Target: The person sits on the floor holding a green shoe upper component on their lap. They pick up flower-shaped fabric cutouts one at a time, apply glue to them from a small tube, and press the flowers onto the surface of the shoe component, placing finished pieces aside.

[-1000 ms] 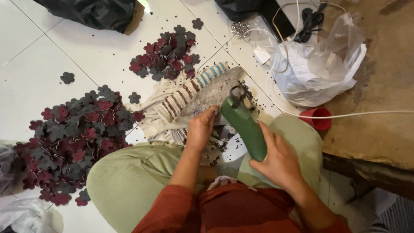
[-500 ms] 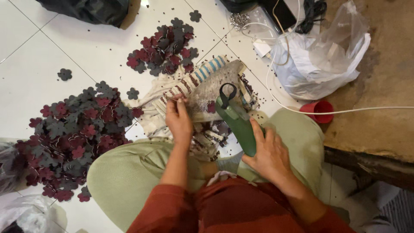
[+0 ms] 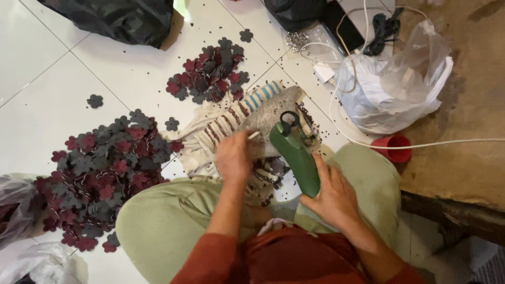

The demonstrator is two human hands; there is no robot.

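I sit cross-legged on a white tiled floor. My right hand (image 3: 332, 199) grips a green handled tool (image 3: 294, 152) whose black tip points at a grey board (image 3: 271, 115) lying on a striped cloth (image 3: 226, 123). My left hand (image 3: 234, 156) hovers over the cloth beside the tool, fingers curled, with a thin pale stick showing at its fingertips. A large heap of dark red and grey flower-shaped pieces (image 3: 100, 168) lies to my left. A smaller heap of the same pieces (image 3: 208, 76) lies beyond the cloth.
A clear plastic bag (image 3: 392, 84) and a white cable (image 3: 447, 143) lie at the right, with a red cup (image 3: 392, 147) by my knee. A black bag (image 3: 115, 18) sits at the top left. Small dark beads are scattered on the tiles.
My left hand has moved left and back along the cloth, away from the grey board. The green tool has tilted slightly, staying in my right hand.
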